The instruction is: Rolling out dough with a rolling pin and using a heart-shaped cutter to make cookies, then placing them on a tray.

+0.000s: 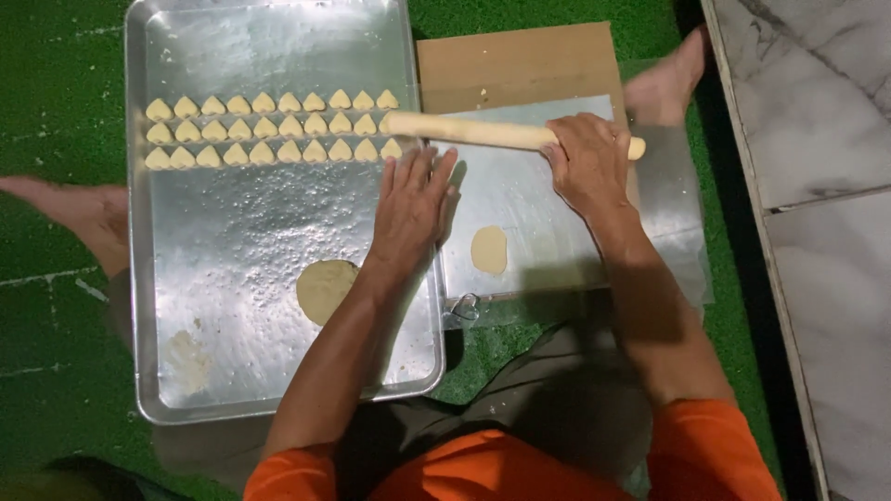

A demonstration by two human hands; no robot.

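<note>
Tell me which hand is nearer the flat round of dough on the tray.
Left. The left hand lies flat just above and right of the dough round; the right hand grips the rolling pin, farther right.

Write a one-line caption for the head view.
Right hand grips rolling pin; left hand lies flat by heart-shaped dough pieces on metal tray.

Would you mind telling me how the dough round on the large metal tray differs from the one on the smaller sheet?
The flat dough round on the large metal tray is bigger and partly hidden by the left forearm; the small oval dough piece on the smaller metal sheet is smaller, narrower and fully visible. The first lies left of the left hand, the second between both arms. Both are pale, flat and uncut.
</note>
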